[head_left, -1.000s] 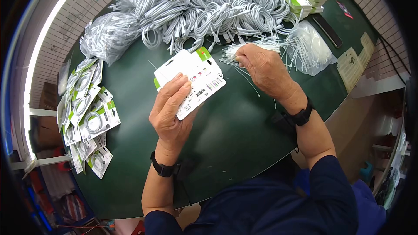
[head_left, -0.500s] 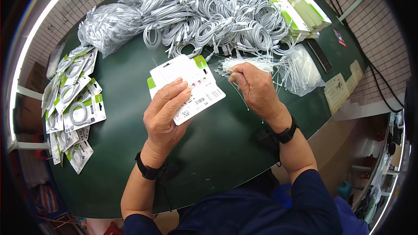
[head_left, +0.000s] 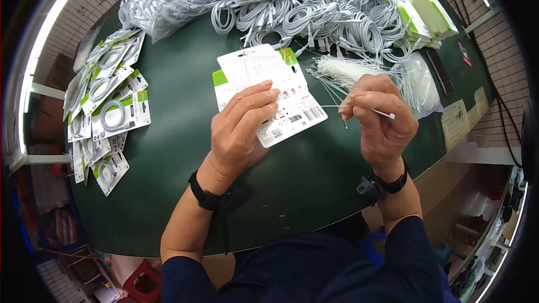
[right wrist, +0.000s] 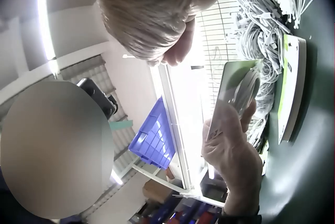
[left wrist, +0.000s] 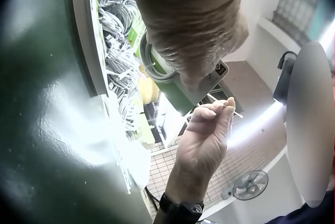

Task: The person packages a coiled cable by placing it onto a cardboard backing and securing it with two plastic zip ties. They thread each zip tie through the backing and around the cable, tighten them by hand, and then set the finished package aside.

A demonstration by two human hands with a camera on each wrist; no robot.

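Observation:
My left hand [head_left: 241,120] grips a white and green packaging card [head_left: 297,113], its printed back with a barcode facing up. A plain white flap or second card overlaps its upper part. On the card's other side a coiled grey cable [left wrist: 159,72] shows in the left wrist view. Just right of the card, my right hand [head_left: 384,118] pinches a thin white cable tie [head_left: 391,115] between thumb and fingers. The tie's thin end points toward the card's right edge; its head sticks out to the right. A bundle of white cable ties [head_left: 351,69] lies behind the right hand.
A large pile of coiled grey cables [head_left: 337,19] covers the table's back. Packed cable cards [head_left: 109,98] are heaped at the left. Green and white card stacks [head_left: 429,14], a phone [head_left: 439,71], a plastic bag [head_left: 424,90] and paper sheets [head_left: 463,118] lie at the right.
My right hand has come away from the cable tie bundle toward my body, with one tie now showing in its fingers. The left hand still holds the card; the head view has shifted.

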